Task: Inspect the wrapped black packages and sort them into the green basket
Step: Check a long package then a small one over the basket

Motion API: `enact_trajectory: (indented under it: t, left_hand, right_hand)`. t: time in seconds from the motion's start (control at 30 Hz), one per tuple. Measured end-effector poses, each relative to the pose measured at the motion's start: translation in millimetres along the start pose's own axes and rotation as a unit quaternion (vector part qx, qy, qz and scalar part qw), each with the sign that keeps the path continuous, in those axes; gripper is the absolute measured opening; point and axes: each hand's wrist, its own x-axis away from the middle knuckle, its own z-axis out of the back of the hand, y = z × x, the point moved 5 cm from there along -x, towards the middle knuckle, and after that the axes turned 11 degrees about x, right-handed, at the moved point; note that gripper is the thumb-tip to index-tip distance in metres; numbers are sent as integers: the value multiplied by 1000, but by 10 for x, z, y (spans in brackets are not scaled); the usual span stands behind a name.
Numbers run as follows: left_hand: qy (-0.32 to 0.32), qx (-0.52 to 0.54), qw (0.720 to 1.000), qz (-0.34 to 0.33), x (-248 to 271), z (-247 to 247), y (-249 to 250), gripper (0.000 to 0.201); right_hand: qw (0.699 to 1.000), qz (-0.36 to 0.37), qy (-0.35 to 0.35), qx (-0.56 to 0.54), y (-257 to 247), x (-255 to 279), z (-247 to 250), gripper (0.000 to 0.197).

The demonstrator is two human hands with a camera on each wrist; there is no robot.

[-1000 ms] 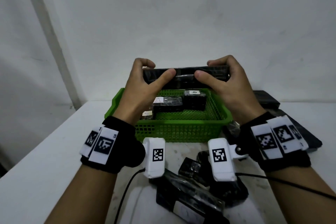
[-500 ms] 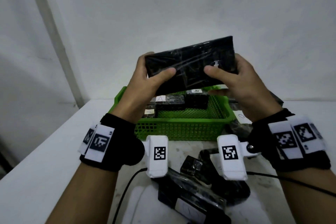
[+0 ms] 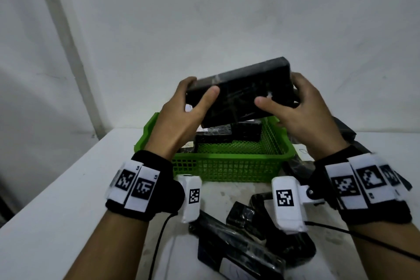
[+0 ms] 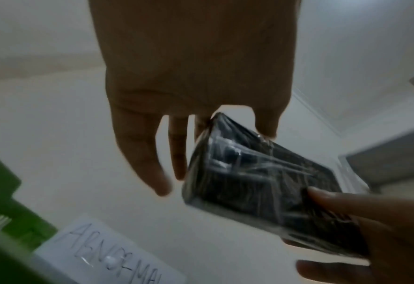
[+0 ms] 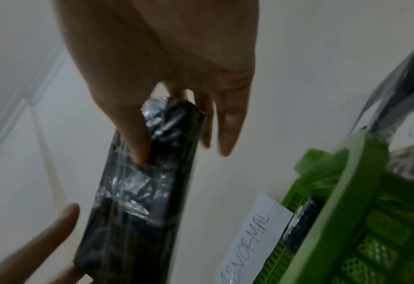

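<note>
Both hands hold a flat black package (image 3: 241,93) wrapped in clear film, tilted in the air above the green basket (image 3: 227,166). My left hand (image 3: 193,107) grips its left end, thumb on the near face and fingers behind. My right hand (image 3: 284,102) grips the right end the same way. The left wrist view shows the package (image 4: 262,182) between the thumb and fingers of my left hand (image 4: 176,153). In the right wrist view the package (image 5: 140,192) is edge-on, with my right hand (image 5: 167,123) round its end. Several black packages (image 3: 227,134) lie in the basket.
More wrapped black packages (image 3: 245,241) lie on the white table (image 3: 56,223) in front of the basket, and others (image 3: 345,129) to its right. A paper label reading ABNORMAL (image 5: 252,240) lies behind the basket (image 5: 347,211). A wall stands close behind.
The package went from edge-on to face-on and now tilts back further, right end raised. Both hands kept their hold and shifted slightly lower toward the basket.
</note>
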Motion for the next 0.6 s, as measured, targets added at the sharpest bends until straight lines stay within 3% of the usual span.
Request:
enact_trajectory:
  t: [0.1, 0.23, 0.4, 0.6]
  left_hand:
    - [-18, 4, 1000, 11, 25, -71, -8, 55]
    - [9, 22, 999, -28, 9, -90, 38, 54]
    - [32, 118, 992, -37, -23, -49, 42, 45]
    - [31, 138, 989, -37, -10, -37, 47, 37]
  right_hand:
    - [998, 18, -1, 65, 6, 5, 35, 61]
    - [991, -50, -97, -78, -54, 37, -65, 80]
    - [984, -63, -60, -153, -1, -10, -99, 62]
    - [983, -5, -26, -182, -1, -19, -78, 50]
